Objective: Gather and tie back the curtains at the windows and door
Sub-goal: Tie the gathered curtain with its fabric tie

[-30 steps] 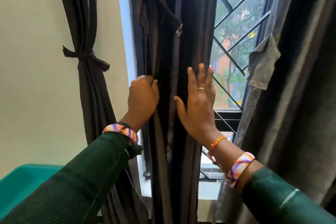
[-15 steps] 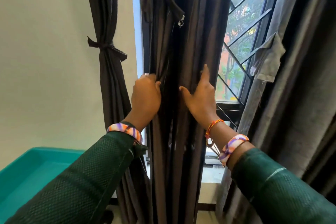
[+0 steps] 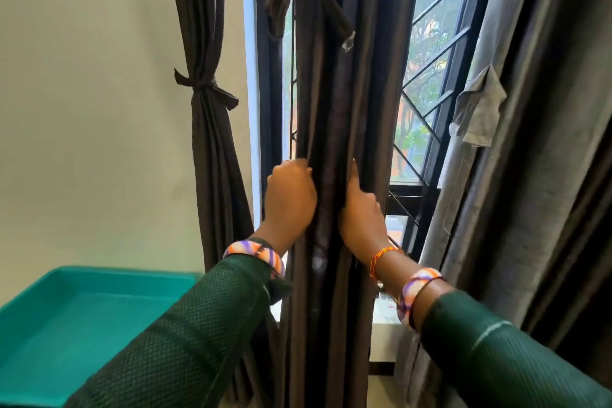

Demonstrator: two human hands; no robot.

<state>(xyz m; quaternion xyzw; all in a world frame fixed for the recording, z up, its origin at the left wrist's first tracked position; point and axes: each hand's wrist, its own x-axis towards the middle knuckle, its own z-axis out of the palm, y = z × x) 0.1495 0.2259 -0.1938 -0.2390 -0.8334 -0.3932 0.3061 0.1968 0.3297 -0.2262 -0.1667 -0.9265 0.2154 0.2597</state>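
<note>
A dark brown curtain [image 3: 344,103] hangs bunched in front of the barred window [image 3: 430,53]. My left hand [image 3: 291,199] grips its left edge, fingers curled into the folds. From the other side my right hand [image 3: 361,209] wraps around the bunch, thumb up on the front and fingers hidden behind the cloth. A loose tie-back strap [image 3: 331,7] with a small metal hook at its end hangs across the curtain above my hands. To the left, another dark curtain [image 3: 212,149] hangs tied at its middle with a knotted strap [image 3: 207,86].
A grey curtain [image 3: 516,156] hangs at the right, with a grey strap [image 3: 480,109] dangling on it. A teal plastic tray [image 3: 82,311] sits at lower left against the cream wall [image 3: 86,103]. The window sill [image 3: 384,318] lies below my right wrist.
My right hand went from lying flat on the curtain to wrapping around it, moving left toward my left hand. The folds are squeezed into a narrower bunch. The view shifted left.
</note>
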